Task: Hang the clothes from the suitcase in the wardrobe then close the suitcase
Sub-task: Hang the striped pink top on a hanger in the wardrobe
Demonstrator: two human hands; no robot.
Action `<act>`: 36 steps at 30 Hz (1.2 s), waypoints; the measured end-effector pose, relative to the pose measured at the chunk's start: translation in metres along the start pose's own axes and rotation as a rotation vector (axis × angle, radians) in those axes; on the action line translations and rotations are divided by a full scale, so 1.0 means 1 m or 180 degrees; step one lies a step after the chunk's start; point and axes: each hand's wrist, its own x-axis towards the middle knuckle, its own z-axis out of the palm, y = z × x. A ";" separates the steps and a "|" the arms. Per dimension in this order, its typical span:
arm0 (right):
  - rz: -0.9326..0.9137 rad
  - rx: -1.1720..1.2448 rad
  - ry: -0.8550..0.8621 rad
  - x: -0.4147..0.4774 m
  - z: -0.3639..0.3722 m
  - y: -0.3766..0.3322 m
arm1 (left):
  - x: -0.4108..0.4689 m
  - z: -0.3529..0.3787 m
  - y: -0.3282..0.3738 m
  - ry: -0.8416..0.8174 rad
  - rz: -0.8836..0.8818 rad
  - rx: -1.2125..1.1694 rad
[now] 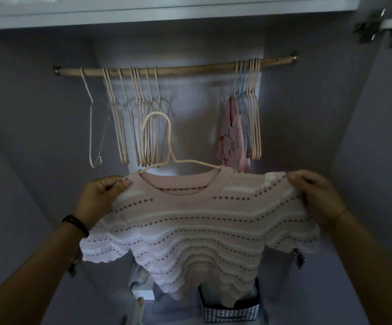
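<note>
Between the left hand (103, 191) and right hand (317, 191), each pinching a shoulder, the striped top (190, 231) stretches flat, squaring it on its hanger (167, 146) below the rail (178, 68).

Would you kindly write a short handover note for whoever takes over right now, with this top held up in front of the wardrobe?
Left hand: pinches one shoulder of the striped knit top.
Right hand: pinches the other shoulder.
Things: the top is on a hanger, whose hook is below the rail and not on it. Empty hangers hang at the rail's left. The suitcase is out of view.
Done: top on its hanger; a pink printed garment hangs at the right.
Left: hook the hanger onto the rail, hang any remaining clothes, close the suitcase.
</note>
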 end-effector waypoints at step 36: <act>0.0569 -0.1580 -0.0900 -0.058 0.028 -0.041 | -0.060 0.173 0.089 -0.1654 -0.0729 -0.1717</act>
